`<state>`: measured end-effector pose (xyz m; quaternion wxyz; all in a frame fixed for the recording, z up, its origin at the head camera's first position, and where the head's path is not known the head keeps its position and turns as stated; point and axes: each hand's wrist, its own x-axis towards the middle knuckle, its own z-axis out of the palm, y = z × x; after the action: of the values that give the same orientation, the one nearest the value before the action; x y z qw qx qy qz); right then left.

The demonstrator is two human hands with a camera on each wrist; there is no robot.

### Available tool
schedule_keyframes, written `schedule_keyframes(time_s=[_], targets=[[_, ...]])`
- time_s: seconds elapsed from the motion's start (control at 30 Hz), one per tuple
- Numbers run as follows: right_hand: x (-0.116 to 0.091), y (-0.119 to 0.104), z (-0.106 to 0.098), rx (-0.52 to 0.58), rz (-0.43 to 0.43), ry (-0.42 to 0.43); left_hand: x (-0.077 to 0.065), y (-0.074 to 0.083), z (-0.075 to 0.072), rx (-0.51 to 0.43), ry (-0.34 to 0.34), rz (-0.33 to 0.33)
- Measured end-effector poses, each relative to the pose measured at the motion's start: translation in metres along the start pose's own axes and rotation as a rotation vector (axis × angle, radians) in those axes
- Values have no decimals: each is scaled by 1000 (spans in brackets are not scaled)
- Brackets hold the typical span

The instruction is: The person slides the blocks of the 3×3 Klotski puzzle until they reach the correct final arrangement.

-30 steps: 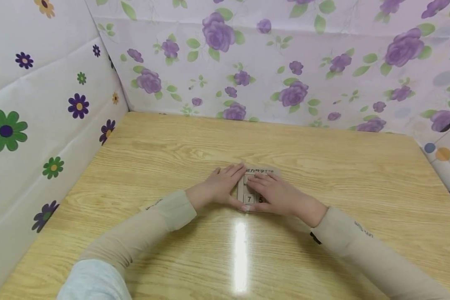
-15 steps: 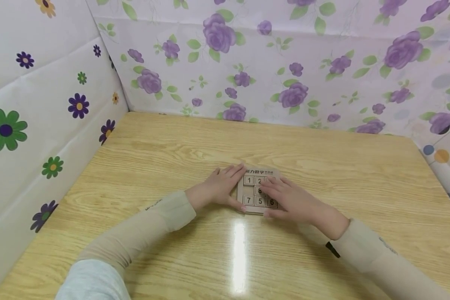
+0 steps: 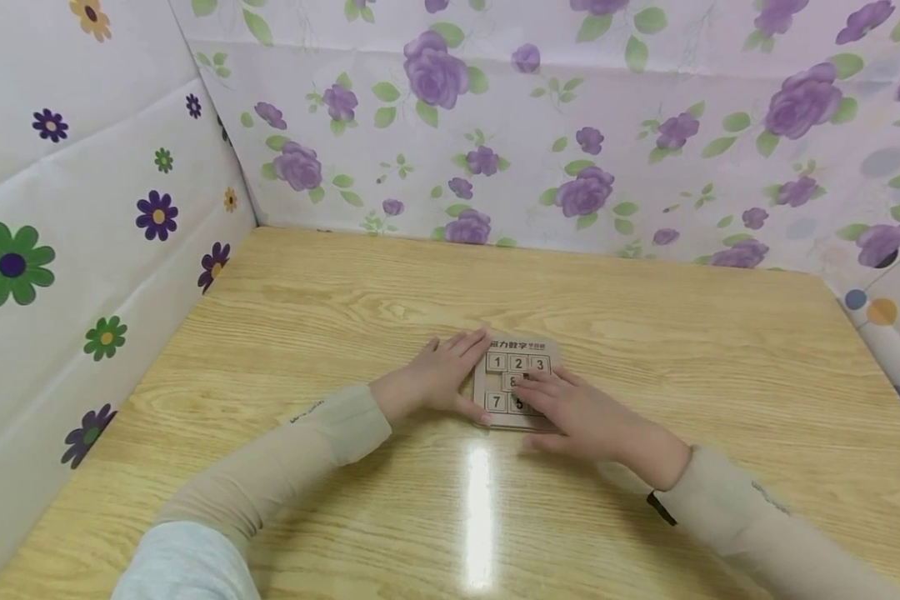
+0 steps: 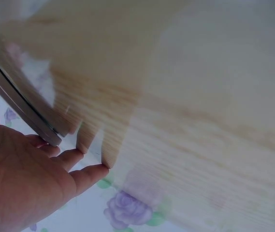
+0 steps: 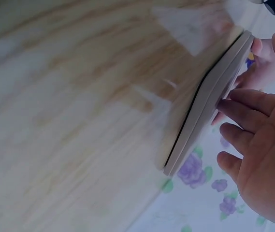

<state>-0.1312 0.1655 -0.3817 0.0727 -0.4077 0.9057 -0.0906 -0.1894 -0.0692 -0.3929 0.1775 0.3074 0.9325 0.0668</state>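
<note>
A wooden number slide puzzle (image 3: pixel 521 422) lies on the table, with numbered tiles in its frame. Tiles 1, 2 and 3 fill the top row; 7 and 5 show in the bottom row. In the middle row, tile 8 (image 3: pixel 509 382) sits right of a gap at the left. My left hand (image 3: pixel 444 375) holds the frame's left side, thumb at the near corner and fingers along the far part. The fingertips of my right hand (image 3: pixel 592 421) rest on the tiles beside the 8, covering the puzzle's lower right. The right wrist view shows that hand's extended fingers over the board (image 5: pixel 209 106).
The wood-grain table (image 3: pixel 330 292) reflects a bright strip of light in front of the puzzle. Behind it hangs a purple-flowered cloth (image 3: pixel 435 150), with another flowered cloth (image 3: pixel 112 250) on the left. Light sleeves cover both forearms.
My right hand has drawn back to the right, uncovering the upper tiles, then shifted slightly nearer. Tile 8 has slid a little left into the gap. My left hand stays put.
</note>
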Motion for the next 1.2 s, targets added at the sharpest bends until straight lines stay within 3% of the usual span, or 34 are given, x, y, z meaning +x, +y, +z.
schedule_keyframes(time_s=[0.4,0.83,1.2], targets=[[14,-8,3,17,-42,-10,-1,-1,1,-2,8,1],[-16,-17,-3,-27,-33,-28,2,-1,-2,10,14,5],[-12,-13,2,-36,-3,-12,2,-2,1,-3,1,8]])
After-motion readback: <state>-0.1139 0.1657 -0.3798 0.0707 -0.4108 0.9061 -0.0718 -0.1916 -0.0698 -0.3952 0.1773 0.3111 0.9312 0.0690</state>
